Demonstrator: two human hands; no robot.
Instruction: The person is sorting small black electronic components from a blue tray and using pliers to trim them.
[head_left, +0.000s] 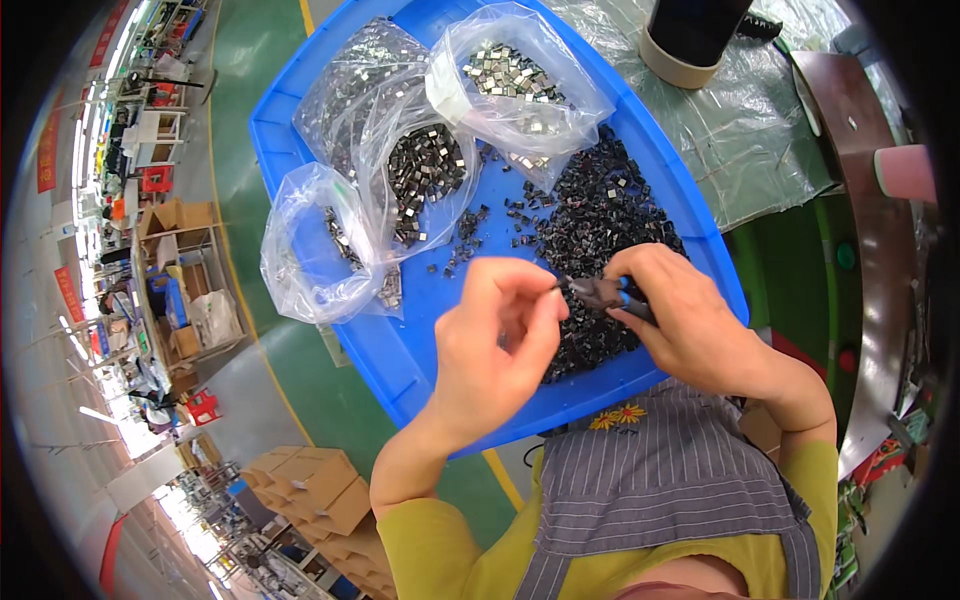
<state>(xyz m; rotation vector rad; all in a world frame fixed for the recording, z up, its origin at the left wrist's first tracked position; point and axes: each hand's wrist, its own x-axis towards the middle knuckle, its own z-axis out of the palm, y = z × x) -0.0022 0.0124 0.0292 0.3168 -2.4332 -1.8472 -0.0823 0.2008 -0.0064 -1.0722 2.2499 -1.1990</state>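
Brown cardboard boxes (318, 492) stacked at lower left, red stool (203, 407) near them, yellow line (502, 479) beside green floor (242, 60), wrinkled plastic sheet (745, 135) at upper right, beige ring (680, 68) on it around dark object (697, 25), pink object (906, 173) at right edge.

The place is bright. Long white lamps (80, 150) on the left glow so hard that things near them look washed out. The clear bags (575, 75) and plastic sheet (745, 130) shine. Small dark bits (610, 225) blend together. Black rounds off the sides, where straight lines bend.
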